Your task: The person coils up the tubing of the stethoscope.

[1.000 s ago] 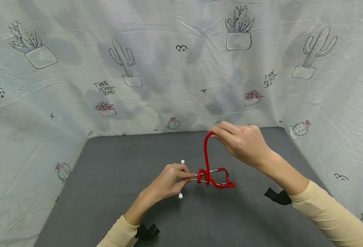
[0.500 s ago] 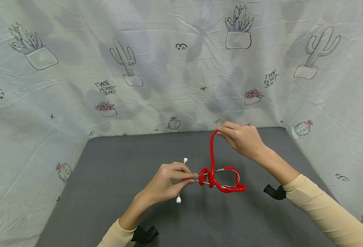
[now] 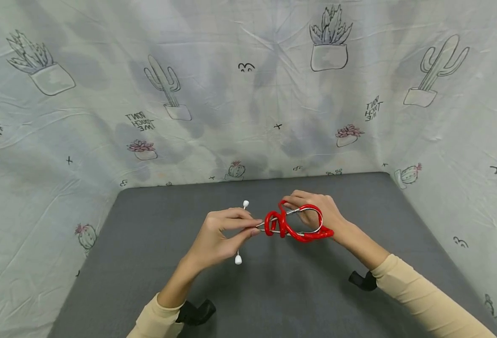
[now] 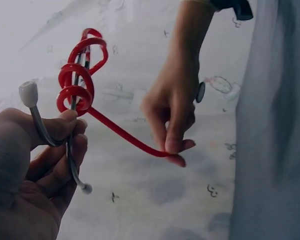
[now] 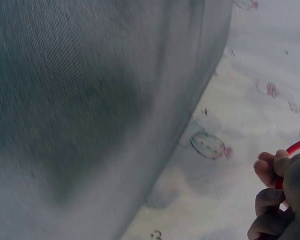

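A stethoscope [image 3: 283, 225] with red tubing is held above the table, its tubing wound in coils round the metal ear tubes. My left hand [image 3: 214, 237] pinches those ear tubes between thumb and fingers, and a white ear tip [image 3: 238, 259] sticks out on each side. Behind the coils, my right hand [image 3: 322, 211] pinches the free run of red tubing [image 4: 125, 132], which the left wrist view shows stretched between the hands. A dark round disc, perhaps the chest piece [image 4: 200, 92], shows beside the right hand there. In the right wrist view, curled fingers [image 5: 267, 200] hold the tubing.
A dark grey table [image 3: 155, 225] lies beneath both hands. Pale cloth [image 3: 214, 94] printed with cacti and potted plants surrounds it at the back and sides. Black straps [image 3: 195, 312] are on both wrists.
My right hand has come down behind the coils, so the tubing that rose upright now runs back. The left hand has shifted slightly up and left, still holding the ear tubes.
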### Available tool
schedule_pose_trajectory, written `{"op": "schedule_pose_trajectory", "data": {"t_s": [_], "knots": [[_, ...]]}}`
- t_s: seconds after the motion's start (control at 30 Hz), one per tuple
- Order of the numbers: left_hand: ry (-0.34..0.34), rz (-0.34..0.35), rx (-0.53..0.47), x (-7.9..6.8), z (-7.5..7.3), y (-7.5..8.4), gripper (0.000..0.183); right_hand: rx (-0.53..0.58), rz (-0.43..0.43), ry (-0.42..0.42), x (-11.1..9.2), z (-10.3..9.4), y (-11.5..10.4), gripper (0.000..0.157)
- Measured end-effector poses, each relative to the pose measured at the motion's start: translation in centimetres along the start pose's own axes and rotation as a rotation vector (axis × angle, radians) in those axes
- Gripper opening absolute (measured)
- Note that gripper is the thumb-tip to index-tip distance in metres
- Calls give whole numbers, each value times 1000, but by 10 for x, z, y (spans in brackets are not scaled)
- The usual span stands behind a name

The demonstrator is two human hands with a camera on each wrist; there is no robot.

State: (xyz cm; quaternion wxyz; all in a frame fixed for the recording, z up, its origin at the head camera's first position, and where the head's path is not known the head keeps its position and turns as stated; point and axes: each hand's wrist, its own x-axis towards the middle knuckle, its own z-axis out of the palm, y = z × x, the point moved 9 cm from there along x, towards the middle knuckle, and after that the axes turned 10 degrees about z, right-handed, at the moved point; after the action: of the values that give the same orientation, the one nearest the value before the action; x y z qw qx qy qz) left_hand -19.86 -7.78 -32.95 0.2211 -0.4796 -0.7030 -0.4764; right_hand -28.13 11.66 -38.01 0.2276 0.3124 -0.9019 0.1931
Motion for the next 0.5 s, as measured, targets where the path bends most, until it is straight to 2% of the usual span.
{"op": "schedule_pose_trajectory", "data": {"t_s": [0.13, 0.27, 0.37, 0.5], "knots": [[64, -102, -32, -2, -10, -16, 23, -33, -9, -17, -8, 11, -9, 22], [143, -174, -65, -4, -21, -30, 22, -5, 13, -23, -14, 17, -16, 23], [183, -210, -41, -4, -29, -37, 20, 49, 34, -32, -19, 19, -21, 21], [219, -272, 4, -4, -37, -47, 20, 55, -18, -5, -27, 16, -33, 19]]}}
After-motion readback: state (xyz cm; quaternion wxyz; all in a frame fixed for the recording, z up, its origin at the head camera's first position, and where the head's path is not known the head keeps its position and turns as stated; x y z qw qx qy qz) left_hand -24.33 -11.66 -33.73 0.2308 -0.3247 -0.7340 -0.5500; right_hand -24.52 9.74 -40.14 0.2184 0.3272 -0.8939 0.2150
